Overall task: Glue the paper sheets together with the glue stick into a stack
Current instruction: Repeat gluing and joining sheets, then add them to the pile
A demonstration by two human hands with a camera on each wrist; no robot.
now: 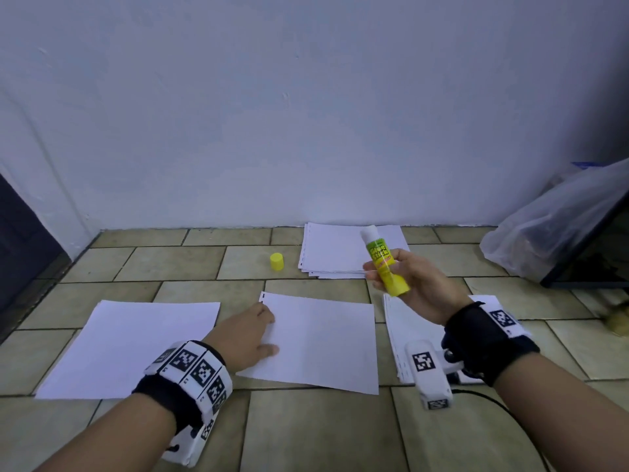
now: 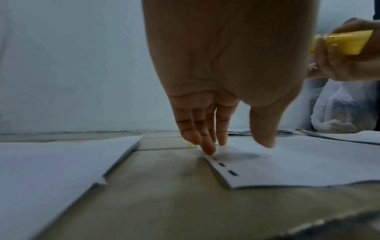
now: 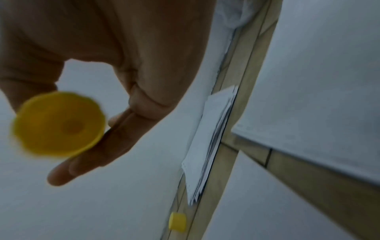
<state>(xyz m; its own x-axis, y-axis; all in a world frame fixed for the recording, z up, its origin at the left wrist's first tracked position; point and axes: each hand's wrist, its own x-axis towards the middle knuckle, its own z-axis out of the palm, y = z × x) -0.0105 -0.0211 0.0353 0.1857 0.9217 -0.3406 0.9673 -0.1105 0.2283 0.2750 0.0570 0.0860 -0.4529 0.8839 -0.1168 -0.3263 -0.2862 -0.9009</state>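
A white sheet point(image 1: 323, 342) with punched slots along its left edge lies on the tiled floor in front of me. My left hand point(image 1: 253, 332) rests flat on that edge, its straight fingertips point(image 2: 207, 148) pressing the paper down. My right hand point(image 1: 405, 277) is raised above the floor and grips an uncapped yellow-green glue stick point(image 1: 386, 262), white tip pointing up; its round yellow base point(image 3: 59, 124) fills the right wrist view. The yellow cap point(image 1: 277, 261) stands alone on a tile. A paper stack point(image 1: 129, 345) lies at the left.
Another pile of sheets point(image 1: 340, 250) lies by the white wall, and more sheets point(image 1: 415, 338) lie under my right wrist. A clear plastic bag point(image 1: 551, 233) and a dark object sit at the right. A black cable point(image 1: 503, 413) trails near my right forearm.
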